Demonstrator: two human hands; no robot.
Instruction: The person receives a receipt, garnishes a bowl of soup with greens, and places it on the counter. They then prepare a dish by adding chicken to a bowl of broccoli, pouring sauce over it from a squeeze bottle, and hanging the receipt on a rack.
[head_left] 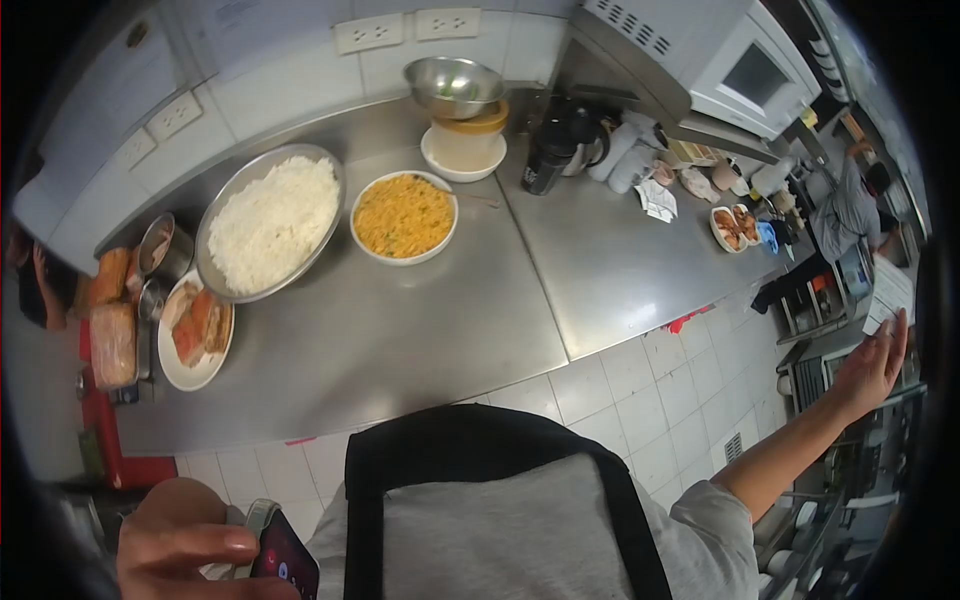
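My left hand (185, 545) sits low at the bottom left, fingers closed around a phone (283, 560) with a lit screen. My right hand (873, 365) is stretched far out to the right, palm open and fingers apart, holding nothing, near a sheet of paper (888, 290) and metal racks. I stand at a steel counter (440, 320). On it are a wide metal tray of white rice (272, 218), a white bowl of yellow fried rice (404, 216) and a white plate of cooked meat pieces (196, 330).
Stacked bowls with a steel bowl on top (458, 100) stand at the back. A dark jug (545, 155), a microwave (700, 60), a small plate of food (733, 228) and wrapped packets (112, 340) are also about. Another person (850, 205) works at the far right. The floor is white tile.
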